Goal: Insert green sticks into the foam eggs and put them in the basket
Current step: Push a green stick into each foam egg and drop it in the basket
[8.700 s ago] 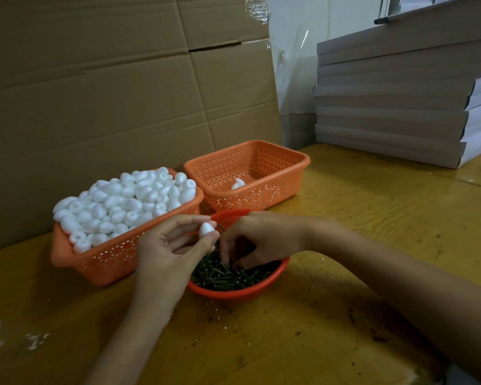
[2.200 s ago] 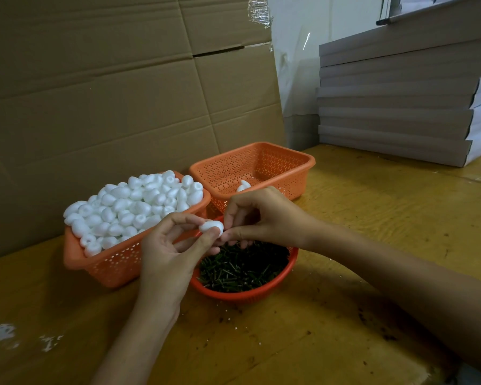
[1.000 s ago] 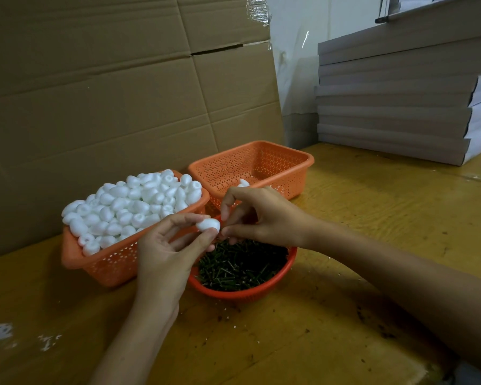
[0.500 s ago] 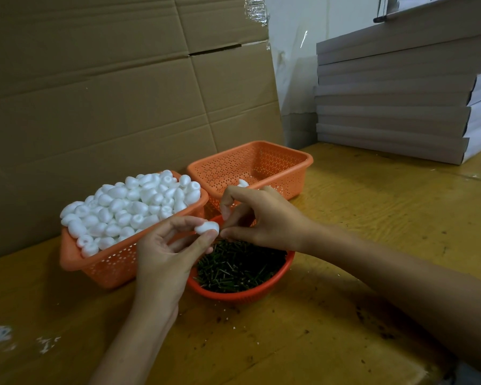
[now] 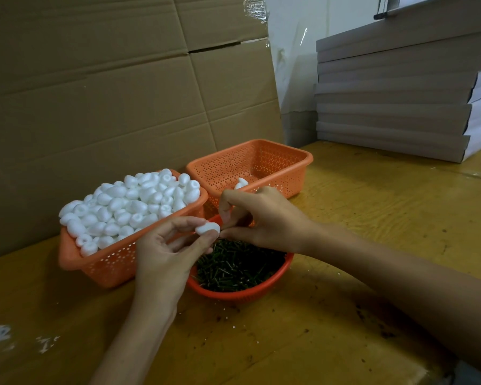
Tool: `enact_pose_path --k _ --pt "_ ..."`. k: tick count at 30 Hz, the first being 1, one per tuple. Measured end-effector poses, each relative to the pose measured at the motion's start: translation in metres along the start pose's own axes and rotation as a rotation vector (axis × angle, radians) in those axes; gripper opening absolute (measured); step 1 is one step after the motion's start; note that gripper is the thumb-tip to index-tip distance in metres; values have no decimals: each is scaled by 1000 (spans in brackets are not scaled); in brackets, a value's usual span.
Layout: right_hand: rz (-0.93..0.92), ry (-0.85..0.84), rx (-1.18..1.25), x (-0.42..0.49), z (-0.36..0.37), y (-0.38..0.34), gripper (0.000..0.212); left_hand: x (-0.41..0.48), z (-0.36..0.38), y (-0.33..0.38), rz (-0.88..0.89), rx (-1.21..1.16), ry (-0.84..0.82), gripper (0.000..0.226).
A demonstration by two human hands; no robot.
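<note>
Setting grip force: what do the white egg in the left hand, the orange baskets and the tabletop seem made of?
Egg pinched in the left hand: matt white, no shine, likely foam. Baskets: smooth orange, perforated walls with moulded rims, probably plastic. Tabletop: yellowish wood grain with a dull sheen, seemingly varnished wood or plywood, scuffed and stained.

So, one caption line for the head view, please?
Left hand holds a foam egg; right hand pinches at its end, above the bowl of green sticks.
</note>
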State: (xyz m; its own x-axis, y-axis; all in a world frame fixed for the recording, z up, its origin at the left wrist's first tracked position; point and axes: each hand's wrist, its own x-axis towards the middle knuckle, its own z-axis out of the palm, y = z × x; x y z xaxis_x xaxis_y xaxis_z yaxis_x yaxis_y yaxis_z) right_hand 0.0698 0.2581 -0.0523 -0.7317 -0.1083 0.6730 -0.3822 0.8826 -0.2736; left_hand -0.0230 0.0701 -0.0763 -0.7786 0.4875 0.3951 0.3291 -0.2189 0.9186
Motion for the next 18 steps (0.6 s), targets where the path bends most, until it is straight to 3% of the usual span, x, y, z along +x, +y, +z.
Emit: enact_pose_path --k 10,18 --pt "32 -53 247 0 -2 2 24 0 -1 3 3 -32 -35 22" --pt "128 -112 402 0 0 4 34 2 -3 4 -9 -27 -64 26"
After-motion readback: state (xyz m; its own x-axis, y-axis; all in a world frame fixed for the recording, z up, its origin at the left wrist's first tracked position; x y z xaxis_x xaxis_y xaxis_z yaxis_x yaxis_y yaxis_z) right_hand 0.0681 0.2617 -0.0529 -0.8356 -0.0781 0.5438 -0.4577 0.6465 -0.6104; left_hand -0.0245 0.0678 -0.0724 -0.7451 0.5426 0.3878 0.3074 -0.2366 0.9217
